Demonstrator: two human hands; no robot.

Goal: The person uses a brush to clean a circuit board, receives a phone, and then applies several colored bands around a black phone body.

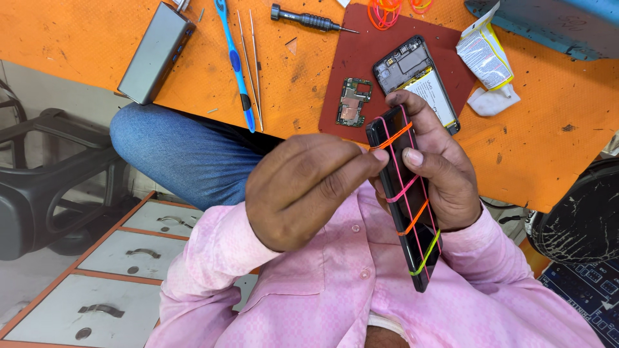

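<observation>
My right hand (445,177) holds a black phone (406,206) on edge in front of my chest, thumb pressed on its face. Several coloured rubber bands (412,219), orange, pink and yellow-green, are wrapped around it. My left hand (303,190) is curled beside the phone's upper end, and its fingertips pinch the orange band (392,137) there. Both sleeves are pink.
On the orange table (290,71) lies a dark red mat (361,58) with an opened phone body (416,74) and a small circuit board (353,102). Further off are a screwdriver (309,19), a blue toothbrush (235,64), tweezers (253,64), a grey box (155,55), loose bands (385,13), a white packet (483,55), and grey drawers (122,258) below.
</observation>
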